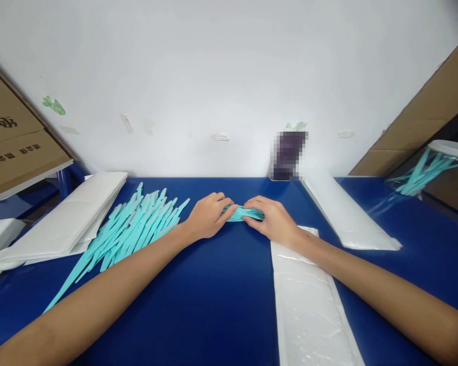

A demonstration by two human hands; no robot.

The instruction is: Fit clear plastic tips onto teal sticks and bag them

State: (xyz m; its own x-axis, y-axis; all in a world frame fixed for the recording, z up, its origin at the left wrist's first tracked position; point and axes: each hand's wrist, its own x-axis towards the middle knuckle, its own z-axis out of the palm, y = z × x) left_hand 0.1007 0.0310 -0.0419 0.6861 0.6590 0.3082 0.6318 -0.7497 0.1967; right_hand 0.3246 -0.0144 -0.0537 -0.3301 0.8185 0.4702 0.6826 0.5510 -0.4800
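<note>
A bundle of teal eyebrow razors [239, 213] lies crosswise near the far middle of the blue table, between my two hands. My left hand [209, 214] is closed round its left end, thumb in front and fingers behind. At the other end, my right hand [272, 217] grips the bundle with thumb and fingers; the parts under both hands are hidden. Beside my left forearm lies a loose pile of eyebrow razors [137, 223], slim teal handles with paler, clear-looking tips. Below my right wrist is a white padded mailer [309, 300], partly covered by the forearm.
White padded mailers [68, 218] are stacked at the left, and another white mailer [347, 213] lies to the right. A clear tub [423, 170] with teal razors stands far right. A pixelated dark object [289, 155] leans on the wall. Cardboard [15, 132] flanks the blue table [183, 305].
</note>
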